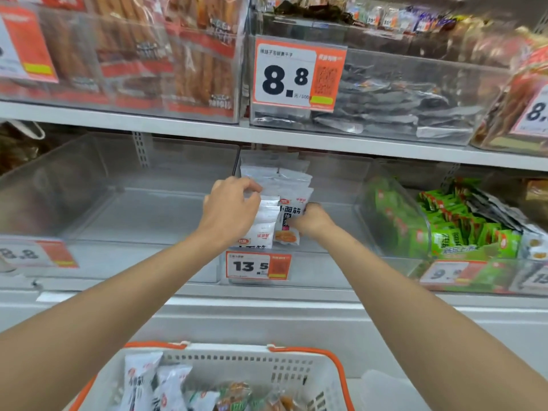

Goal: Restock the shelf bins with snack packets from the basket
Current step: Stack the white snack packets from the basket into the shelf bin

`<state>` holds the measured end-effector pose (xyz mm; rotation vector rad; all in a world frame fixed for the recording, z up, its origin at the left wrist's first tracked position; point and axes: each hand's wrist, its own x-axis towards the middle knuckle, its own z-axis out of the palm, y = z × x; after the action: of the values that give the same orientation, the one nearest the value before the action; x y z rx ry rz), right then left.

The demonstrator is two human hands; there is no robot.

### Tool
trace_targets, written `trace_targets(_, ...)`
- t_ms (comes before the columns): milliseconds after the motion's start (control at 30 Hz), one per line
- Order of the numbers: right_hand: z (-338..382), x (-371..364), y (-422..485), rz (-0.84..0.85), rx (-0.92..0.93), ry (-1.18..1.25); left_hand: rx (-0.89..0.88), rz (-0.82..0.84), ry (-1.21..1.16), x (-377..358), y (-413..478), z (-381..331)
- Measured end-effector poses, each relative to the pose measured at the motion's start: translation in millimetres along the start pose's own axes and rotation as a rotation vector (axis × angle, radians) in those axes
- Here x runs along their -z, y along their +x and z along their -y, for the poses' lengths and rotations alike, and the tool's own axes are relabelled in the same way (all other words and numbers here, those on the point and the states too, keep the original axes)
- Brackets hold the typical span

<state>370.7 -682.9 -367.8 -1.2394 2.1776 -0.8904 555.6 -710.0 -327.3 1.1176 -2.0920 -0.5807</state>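
The left hand [231, 210] pinches the white packets [268, 221] with curled fingers. The right hand [312, 221] curls its fingers on their other side, in the clear bin [326, 268]

Bright, even store light falls from above, leaving only a faint shade beneath the shelf board [178, 126]. Pale glare sits on the clear bin [415, 84] at 1 o'clock. Motion blur smears the sausage packs [192, 69] at 10 o'clock, the green packets [444, 232] at 3 o'clock and the left price tag [35, 253] at 9 o'clock. The 8.8 tag [284, 75], the 13.5 tag [255, 266] and the white snack packets [293, 209] at centre read sharp. Wide-angle distortion tilts the shelf line down toward 3 o'clock. The basket [341, 369] at 6 o'clock is slightly soft.
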Motion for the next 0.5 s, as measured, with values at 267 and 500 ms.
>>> trace_targets(267, -7, 7, -3, 0.045, -0.080, 0.163, 0.023, 0.001, 0.010, 3, -1, -4)
trace_targets(500, -1, 12, -15, 0.052, -0.070, 0.093, 0.023, -0.004, 0.015, 3, -6, -6)
